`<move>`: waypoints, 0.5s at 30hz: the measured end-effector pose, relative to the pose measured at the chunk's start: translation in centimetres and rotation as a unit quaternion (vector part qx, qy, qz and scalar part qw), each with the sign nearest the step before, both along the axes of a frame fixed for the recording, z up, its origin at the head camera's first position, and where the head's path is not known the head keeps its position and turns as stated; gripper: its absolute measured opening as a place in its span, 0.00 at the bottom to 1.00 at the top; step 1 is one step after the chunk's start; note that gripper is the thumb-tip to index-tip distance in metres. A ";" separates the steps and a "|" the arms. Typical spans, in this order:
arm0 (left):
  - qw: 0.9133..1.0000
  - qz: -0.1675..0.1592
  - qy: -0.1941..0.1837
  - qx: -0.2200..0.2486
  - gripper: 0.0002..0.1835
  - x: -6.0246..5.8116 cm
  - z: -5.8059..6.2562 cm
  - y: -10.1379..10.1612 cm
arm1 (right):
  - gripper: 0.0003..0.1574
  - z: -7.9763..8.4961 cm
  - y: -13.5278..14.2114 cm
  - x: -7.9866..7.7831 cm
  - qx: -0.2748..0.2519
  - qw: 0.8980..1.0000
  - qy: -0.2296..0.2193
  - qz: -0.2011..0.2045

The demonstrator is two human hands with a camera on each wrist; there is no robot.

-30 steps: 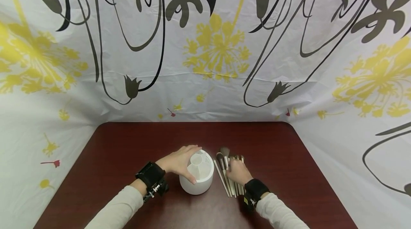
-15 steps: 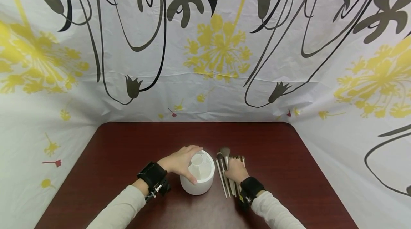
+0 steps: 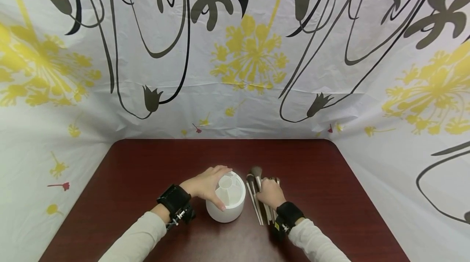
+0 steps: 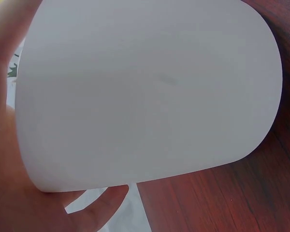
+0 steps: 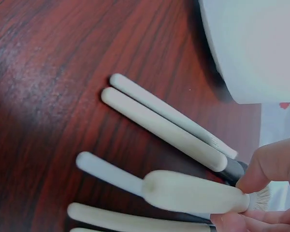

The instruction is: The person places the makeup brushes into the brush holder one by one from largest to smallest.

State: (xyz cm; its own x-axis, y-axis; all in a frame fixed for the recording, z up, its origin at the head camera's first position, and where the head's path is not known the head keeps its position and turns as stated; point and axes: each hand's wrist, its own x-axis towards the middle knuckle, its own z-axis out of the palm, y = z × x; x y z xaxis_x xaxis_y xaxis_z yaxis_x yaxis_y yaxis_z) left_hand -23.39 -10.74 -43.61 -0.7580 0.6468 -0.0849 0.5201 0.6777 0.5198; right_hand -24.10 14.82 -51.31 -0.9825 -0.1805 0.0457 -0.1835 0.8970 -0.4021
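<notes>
On the table stands a round white makeup brush holder with open compartments on top. My left hand grips it round the rim, thumb at the near side and fingers at the far side. In the left wrist view the holder's smooth wall fills most of the picture. To its right, my right hand is over a row of makeup brushes. The right wrist view shows its thumb and fingers pinching a makeup brush with a thick cream handle, near the bristle end. That hand partly hides the bristles.
Other brushes with pale handles lie side by side on the dark red wooden table, close to the holder's right side. A white cloth printed with flowers hangs behind the table and along both sides.
My right hand has shifted slightly to the left over the brushes, and some handles near it lie a little differently. The left hand keeps its grip on the holder.
</notes>
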 end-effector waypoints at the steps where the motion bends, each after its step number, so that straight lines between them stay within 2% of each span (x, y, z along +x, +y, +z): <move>1: 1.000 0.001 -0.002 0.000 0.60 0.0 0.0 0.0 | 0.14 0.2 0.0 0.0 0.003 1.000 0.005 -0.001; 8: 1.000 0.005 0.003 0.003 0.57 0.0 -0.1 0.0 | 0.13 1.9 0.2 0.1 -0.023 0.999 0.037 -0.002; 13: 1.000 0.001 0.010 0.005 0.57 0.0 -0.2 0.1 | 0.26 4.2 0.2 0.4 -0.051 0.997 0.064 0.008; 15: 1.000 0.000 0.013 0.009 0.57 -0.1 -0.3 0.1 | 0.27 5.3 0.1 0.5 -0.061 0.995 0.075 0.009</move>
